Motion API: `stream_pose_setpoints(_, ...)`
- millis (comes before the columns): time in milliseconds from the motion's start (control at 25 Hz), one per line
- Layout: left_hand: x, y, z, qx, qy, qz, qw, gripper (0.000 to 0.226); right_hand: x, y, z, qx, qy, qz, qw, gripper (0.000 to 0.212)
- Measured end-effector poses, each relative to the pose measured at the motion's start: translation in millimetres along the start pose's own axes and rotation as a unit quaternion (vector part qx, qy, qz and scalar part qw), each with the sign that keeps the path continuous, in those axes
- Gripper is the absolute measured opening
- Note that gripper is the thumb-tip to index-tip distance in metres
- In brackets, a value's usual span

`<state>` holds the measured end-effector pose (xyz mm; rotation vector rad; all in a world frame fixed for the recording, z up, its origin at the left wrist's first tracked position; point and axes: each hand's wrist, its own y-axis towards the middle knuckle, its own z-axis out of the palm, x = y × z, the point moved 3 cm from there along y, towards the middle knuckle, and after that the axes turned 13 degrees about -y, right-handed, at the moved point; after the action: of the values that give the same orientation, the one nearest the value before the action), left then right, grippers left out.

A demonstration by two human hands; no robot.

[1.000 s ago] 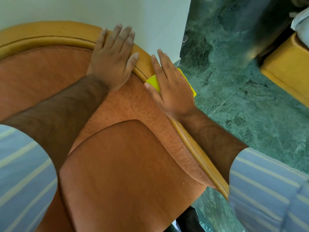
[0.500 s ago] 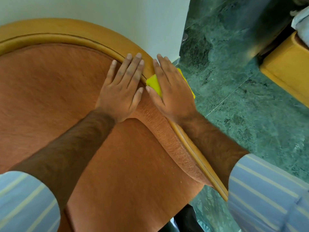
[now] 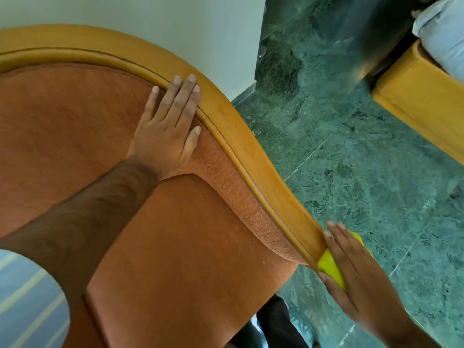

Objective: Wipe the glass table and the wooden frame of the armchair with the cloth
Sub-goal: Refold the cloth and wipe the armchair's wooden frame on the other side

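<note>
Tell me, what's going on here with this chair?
A person is wiping down the wooden frame of an armchair. The right hand presses a yellow cloth flat against the lower part of the side rail, fingers straight. The left hand lies flat on the orange padding near the frame's upper curve, its fingertips reaching the wood, apparently for steadying. No glass table shows in this view.

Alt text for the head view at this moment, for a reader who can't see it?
The right hand presses a yellow cloth flat against the lower end of the armchair's wooden frame. The left hand rests flat on the orange upholstery; green marble floor lies beyond.
</note>
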<state>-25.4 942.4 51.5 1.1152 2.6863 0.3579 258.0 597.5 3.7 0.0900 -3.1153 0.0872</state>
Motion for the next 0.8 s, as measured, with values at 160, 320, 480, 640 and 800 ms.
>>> stream_pose_setpoints(160, -5, 0, -1, 0.006, -0.004, -0.011, 1.0, 0.065, 11, 18, -3, -0.008, 0.003, 0.001, 1.0, 0.071)
stream_pose_setpoints(320, -6, 0, -1, 0.009, -0.005, -0.017, 1.0, 0.066, 38, 87, -10, -0.035, -0.002, 0.01, 0.999, 0.074)
stream_pose_setpoints(480, -6, 0, -5, 0.018, -0.004, -0.015, 1.0, 0.065, 87, 210, -25, -0.124, 0.017, 0.025, 0.992, 0.07)
stream_pose_setpoints(640, -7, 1, -9, 0.034, -0.013, -0.015, 0.999, 0.066, 106, 275, -50, -0.17, 0.009, 0.035, 0.985, 0.072)
stream_pose_setpoints(800, -10, 5, -16, 0.032, -0.096, -0.038, 0.994, 0.061, 112, 287, -67, -0.187, 0.079, -0.004, 0.979, 0.072)
